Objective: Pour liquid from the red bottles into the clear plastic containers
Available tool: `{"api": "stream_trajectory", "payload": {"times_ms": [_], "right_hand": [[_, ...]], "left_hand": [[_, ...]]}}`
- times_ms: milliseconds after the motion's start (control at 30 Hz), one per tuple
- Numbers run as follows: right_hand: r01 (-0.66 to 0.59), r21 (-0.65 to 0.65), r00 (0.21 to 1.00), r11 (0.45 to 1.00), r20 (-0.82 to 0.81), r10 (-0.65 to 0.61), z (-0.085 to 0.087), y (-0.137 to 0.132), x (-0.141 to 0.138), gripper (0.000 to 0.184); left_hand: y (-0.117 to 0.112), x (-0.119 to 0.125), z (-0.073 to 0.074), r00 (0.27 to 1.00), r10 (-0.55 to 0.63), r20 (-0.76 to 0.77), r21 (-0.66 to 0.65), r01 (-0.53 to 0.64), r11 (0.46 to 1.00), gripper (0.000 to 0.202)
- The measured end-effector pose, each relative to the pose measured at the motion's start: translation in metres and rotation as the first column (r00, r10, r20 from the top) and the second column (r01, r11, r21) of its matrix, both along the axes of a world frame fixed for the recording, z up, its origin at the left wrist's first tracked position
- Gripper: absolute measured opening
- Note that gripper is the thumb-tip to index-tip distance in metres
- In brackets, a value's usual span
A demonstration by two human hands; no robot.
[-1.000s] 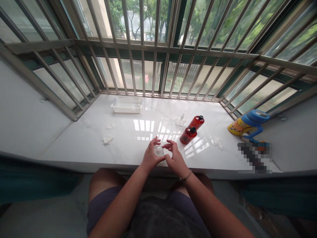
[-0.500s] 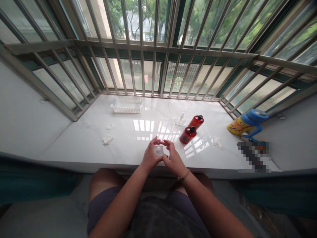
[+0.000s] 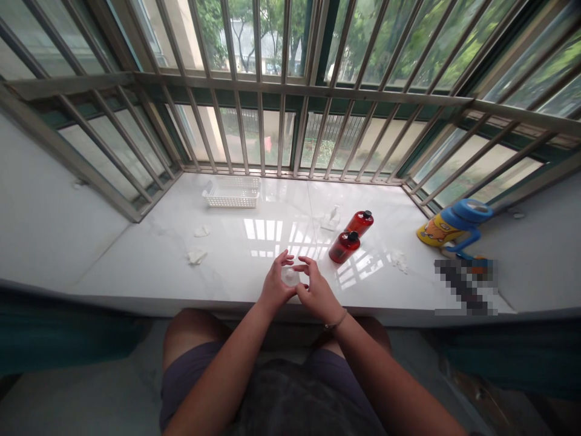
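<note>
A small clear container (image 3: 291, 277) with a whitish round top stands near the front edge of the white marble-look ledge (image 3: 149, 266). Its exact kind is hard to make out. My left hand (image 3: 278, 280) curves along its left side, fingers apart. Opposite it, my right hand (image 3: 315, 286) bends around the right side, also with fingers apart. The two thumbs come together in front of the container, while the fingertips behind it have a gap between them. No firm grip by either hand is visible.
Two red bottles (image 3: 345, 247) with black caps stand right of my hands, beside a clear pump bottle (image 3: 331, 219). A white basket (image 3: 233, 198) sits at the back left. Crumpled white tissues (image 3: 196, 257) lie left and right. A blue-yellow flask (image 3: 447, 227) leans far right.
The fingertips of my two hands have drawn slightly apart behind the container. Everything else looks the same.
</note>
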State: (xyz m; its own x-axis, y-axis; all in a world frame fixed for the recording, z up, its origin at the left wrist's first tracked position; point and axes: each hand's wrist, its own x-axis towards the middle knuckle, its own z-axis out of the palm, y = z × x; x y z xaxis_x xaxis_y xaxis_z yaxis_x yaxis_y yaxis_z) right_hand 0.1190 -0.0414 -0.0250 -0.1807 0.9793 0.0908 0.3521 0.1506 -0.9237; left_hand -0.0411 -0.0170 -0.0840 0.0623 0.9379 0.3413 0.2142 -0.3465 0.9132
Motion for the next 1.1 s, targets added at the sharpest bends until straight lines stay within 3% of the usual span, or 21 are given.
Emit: {"api": "stream_trajectory", "payload": {"times_ms": [100, 300, 467, 633, 733, 867, 1100], "right_hand": [[0.074, 0.048, 0.995, 0.996, 0.065, -0.077, -0.001, 0.0, 0.0, 0.063], [-0.024, 0.026, 1.0, 0.999, 0.01, 0.024, -0.001, 0.0, 0.0, 0.07], [0.061, 0.06, 0.996, 0.996, 0.062, -0.064, -0.003, 0.0, 0.0, 0.058], [-0.085, 0.049, 0.996, 0.995, -0.019, 0.086, -0.001, 0.005, -0.002, 0.063], [-0.104, 0.129, 0.992, 0.986, 0.091, 0.092, 0.0, 0.013, -0.003, 0.057], [-0.065, 0.223, 0.97, 0.973, 0.242, 0.009, -0.002, 0.022, -0.002, 0.023], [-0.013, 0.244, 0.947, 0.97, 0.314, -0.066, -0.008, 0.02, -0.009, 0.022]], "left_hand": [[0.0, 0.0, 0.0, 1.0, -0.004, 0.0, 0.009, 0.004, 1.0, 0.107], [0.0, 0.0, -0.001, 1.0, 0.009, -0.007, -0.001, -0.009, 1.0, 0.109], [0.0, 0.0, -0.001, 1.0, 0.004, -0.006, 0.016, -0.003, 1.0, 0.108], [0.001, 0.0, -0.003, 0.998, 0.041, -0.037, 0.013, -0.04, 0.999, 0.102], [0.001, 0.001, -0.005, 0.998, 0.046, -0.036, 0.0, -0.046, 0.999, 0.1], [0.001, 0.002, -0.007, 0.999, 0.036, -0.037, 0.026, -0.035, 0.999, 0.098], [-0.002, 0.004, -0.009, 0.994, 0.099, -0.051, 0.026, -0.097, 0.995, 0.086]]}}
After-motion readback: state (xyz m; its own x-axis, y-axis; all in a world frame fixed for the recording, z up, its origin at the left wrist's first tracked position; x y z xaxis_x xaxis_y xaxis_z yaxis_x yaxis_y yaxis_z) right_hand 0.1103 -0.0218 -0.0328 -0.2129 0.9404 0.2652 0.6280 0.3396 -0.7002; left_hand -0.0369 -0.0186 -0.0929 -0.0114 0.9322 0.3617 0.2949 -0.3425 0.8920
